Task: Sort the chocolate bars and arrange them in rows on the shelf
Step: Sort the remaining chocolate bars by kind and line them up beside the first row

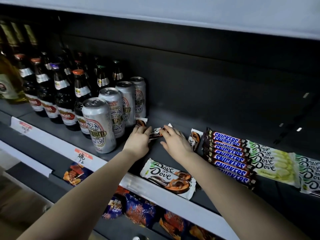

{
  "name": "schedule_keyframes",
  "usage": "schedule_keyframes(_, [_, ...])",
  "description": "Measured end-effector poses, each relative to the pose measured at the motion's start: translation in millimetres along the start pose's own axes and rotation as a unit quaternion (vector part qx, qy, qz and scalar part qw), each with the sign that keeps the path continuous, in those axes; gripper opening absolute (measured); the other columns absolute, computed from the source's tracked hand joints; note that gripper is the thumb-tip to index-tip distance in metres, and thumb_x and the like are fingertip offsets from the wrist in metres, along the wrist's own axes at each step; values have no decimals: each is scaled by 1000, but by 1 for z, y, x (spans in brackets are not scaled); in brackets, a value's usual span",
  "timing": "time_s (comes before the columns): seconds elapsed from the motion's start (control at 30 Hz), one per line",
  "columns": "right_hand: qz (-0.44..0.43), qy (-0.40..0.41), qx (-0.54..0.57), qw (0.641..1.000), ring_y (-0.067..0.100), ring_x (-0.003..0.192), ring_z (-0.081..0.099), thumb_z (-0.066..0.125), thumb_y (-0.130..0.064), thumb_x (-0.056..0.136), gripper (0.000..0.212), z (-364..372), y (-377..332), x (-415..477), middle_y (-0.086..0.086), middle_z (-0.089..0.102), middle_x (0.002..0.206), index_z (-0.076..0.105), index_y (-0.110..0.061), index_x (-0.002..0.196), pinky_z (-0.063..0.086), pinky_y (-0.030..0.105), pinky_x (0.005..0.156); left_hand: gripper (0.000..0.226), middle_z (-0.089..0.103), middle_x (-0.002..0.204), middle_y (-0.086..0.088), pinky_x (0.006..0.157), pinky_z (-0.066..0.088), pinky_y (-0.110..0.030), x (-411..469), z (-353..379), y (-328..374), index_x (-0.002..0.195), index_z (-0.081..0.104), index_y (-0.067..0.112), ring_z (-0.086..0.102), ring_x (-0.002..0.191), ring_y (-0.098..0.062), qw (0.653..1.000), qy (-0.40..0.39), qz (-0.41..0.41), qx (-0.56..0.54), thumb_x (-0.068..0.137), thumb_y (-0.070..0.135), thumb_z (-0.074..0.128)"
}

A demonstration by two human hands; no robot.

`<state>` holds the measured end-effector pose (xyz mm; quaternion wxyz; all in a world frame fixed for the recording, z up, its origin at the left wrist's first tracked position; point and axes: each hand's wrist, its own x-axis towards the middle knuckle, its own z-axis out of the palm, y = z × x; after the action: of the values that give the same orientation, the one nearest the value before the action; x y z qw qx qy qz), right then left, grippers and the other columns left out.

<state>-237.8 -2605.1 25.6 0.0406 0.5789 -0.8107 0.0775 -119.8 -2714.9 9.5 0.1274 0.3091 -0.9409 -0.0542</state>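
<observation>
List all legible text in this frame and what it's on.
"SNICKERS": row of brown-and-blue wrapped bars.
"Dove": white-and-brown wrapped bar between left hand and right hand.
"Dove": white-and-brown front-edge bars.
"Dove": white-and-brown end-on bar left of the Snickers.
"Dove": pale green wrapped bars.
"Dove": white-and-green far-right bars.
Too blurred or stylised to read: silver cans, brown bottles, shelf-edge price tags.

The Dove bar [156, 133] at your right hand [174, 141] is white and brown. Right of that hand, the Snickers bars [228, 153] are brown with blue letters.
</observation>
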Motion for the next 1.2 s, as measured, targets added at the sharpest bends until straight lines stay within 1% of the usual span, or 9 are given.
schedule_keyframes(0.17, [4,0,-11,1000,19,142,15,41,-22,98,51,4,-2,2,0,21,154,23,-21,146,6,42,116,55,37,139,-15,112,21,-33,-12,-1,-9,143,32,7,28,128,-33,994,70,73,-34,91,7,47])
schedule_keyframes(0.3, [-20,61,-40,997,19,137,27,51,-7,91,64,2,-5,-4,3,33,145,23,-22,146,2,45,116,50,49,127,-20,106,34,-40,-20,-7,-13,131,48,-1,34,121,-33,981,140,126,-46,82,-5,55])
schedule_keyframes(0.47, [-47,118,-27,992,25,138,28,44,-15,96,56,-15,-7,-12,8,27,149,21,-17,147,5,42,116,48,53,119,-22,100,38,-44,-23,-22,-10,122,53,-4,33,113,-28,961,220,152,-65,75,-8,60])
schedule_keyframes(0.63, [-47,177,-33,983,29,129,43,69,4,75,70,-36,8,-26,12,48,135,42,-13,137,28,38,110,41,53,118,-22,98,40,-43,-24,-41,11,122,52,-4,37,112,-30,946,243,207,-57,81,-3,56])
schedule_keyframes(0.77, [-22,168,-38,985,30,141,16,53,4,86,73,-57,31,-61,11,23,150,18,-15,147,15,34,115,45,56,120,-22,98,45,-45,-21,-44,45,122,53,-6,39,114,-30,937,251,241,-24,78,-7,61])
schedule_keyframes(0.9, [5,187,-50,981,30,141,16,51,9,84,75,-72,69,-104,12,23,150,19,-15,148,15,33,115,48,59,122,-19,100,44,-43,-14,-37,94,120,57,-4,54,113,-35,934,237,269,-1,73,-4,67])
schedule_keyframes(0.97, [17,199,-63,978,30,140,21,51,10,82,73,-77,95,-126,13,29,148,26,-13,146,22,38,115,37,61,120,-17,96,49,-44,-13,-33,125,117,59,-3,58,110,-35,929,233,286,-4,82,9,58])
schedule_keyframes(1.07, [51,196,-72,977,32,136,31,58,7,79,69,-81,136,-167,13,38,144,36,-12,142,33,42,110,42,62,118,-16,90,52,-45,-19,-24,181,114,60,-3,57,111,-34,924,218,308,-57,87,22,41])
schedule_keyframes(1.2, [85,215,-95,968,37,120,51,69,14,62,73,-86,190,-225,15,54,127,52,-8,129,53,47,86,29,63,115,-16,91,51,-38,-27,-8,256,107,61,-2,55,111,-29,898,235,353,-120,84,13,53])
